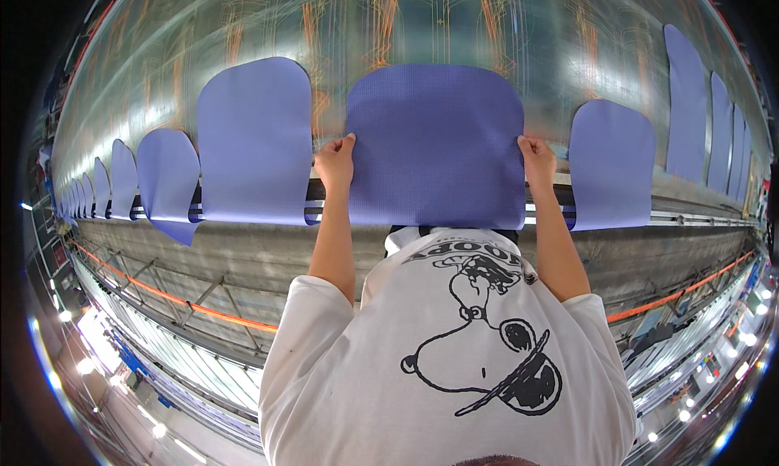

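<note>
A purple-blue fabric panel [436, 141] with rounded far corners lies on the long greenish table in front of me, its near end hanging over the front edge. My left hand [334, 159] pinches its left side between thumb and fingers. On the opposite side, my right hand [538, 159] pinches the panel's right edge at about the same height. Both forearms reach straight up past the table edge. The panel looks nearly flat, with a fine textured surface. To its left lies a similar purple panel [256, 141], and a smaller one [613, 162] rests to its right.
More purple panels [169, 170] line the table's front edge leftward, one with a folded corner. Long purple pieces [687, 105] lie at the far right. Orange and yellow lines mark the tabletop [442, 28]. A metal rail [690, 220] runs along the near edge.
</note>
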### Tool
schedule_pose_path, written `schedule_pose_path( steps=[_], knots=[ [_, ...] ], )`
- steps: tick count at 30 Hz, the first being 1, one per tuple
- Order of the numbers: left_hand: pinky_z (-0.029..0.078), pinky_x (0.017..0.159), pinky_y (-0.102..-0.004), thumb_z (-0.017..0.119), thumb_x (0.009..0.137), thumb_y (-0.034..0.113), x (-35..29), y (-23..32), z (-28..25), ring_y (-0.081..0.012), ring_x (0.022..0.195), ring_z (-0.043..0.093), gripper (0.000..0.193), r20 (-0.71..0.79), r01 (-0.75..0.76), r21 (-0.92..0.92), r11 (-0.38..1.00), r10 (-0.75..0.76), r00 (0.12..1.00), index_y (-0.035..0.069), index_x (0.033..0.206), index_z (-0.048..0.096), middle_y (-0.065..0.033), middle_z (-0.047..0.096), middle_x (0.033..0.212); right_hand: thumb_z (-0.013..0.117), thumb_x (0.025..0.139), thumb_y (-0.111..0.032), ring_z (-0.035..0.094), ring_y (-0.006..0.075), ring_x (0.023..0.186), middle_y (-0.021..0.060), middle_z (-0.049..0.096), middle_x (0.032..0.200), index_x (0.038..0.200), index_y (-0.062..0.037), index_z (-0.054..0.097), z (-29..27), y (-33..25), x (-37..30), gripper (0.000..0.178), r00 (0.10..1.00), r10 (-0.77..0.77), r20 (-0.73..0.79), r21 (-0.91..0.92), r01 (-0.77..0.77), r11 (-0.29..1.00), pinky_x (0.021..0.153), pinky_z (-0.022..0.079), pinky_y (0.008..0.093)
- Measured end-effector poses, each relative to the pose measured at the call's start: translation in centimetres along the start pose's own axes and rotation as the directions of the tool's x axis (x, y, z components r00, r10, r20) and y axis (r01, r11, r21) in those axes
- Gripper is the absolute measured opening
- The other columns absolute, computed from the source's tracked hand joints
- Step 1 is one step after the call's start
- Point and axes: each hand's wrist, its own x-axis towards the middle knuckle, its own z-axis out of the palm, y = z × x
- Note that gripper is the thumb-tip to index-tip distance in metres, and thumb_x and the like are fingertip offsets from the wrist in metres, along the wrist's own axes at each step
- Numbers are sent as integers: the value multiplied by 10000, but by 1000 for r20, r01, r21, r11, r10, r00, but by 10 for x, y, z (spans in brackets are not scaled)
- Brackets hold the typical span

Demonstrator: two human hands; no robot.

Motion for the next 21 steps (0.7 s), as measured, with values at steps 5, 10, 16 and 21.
schedule_pose_path(
  steps=[5,10,16,21],
  knots=[
    [550,786,-456,723,928,378,-8,11,2,-345,837,707,384,-29,-133,265,955,146,989,24,1078,728,-149,734,893,750,920,-373,714,255,791,110,743,884,988,-27,728,-4,-12,0,353,1000,6,-1,-271,-6,962,739,550,394],
    [516,900,-482,715,913,241,-15,10,14,-374,1080,649,298,-43,-459,422,782,522,852,95,1168,666,-143,670,1195,731,916,-311,638,354,1106,170,654,1205,1156,-61,659,-4,-34,-22,354,931,-364,41,-476,338,812,928,507,485],
    [433,1077,-483,705,889,215,-69,35,84,-337,1256,563,481,388,-913,91,398,830,401,142,1354,606,-145,582,1397,718,882,-244,525,359,1282,179,554,1363,1304,-70,621,63,-55,-61,467,587,-713,382,-289,809,512,1080,411,508],
    [297,1198,-530,639,954,375,-36,71,94,-324,1440,424,586,420,-910,318,267,821,388,180,1495,527,-143,457,1568,670,936,-354,440,340,1409,167,468,1507,1442,-117,552,85,-83,-19,571,565,-739,367,-375,817,438,1188,314,537]
  ],
)
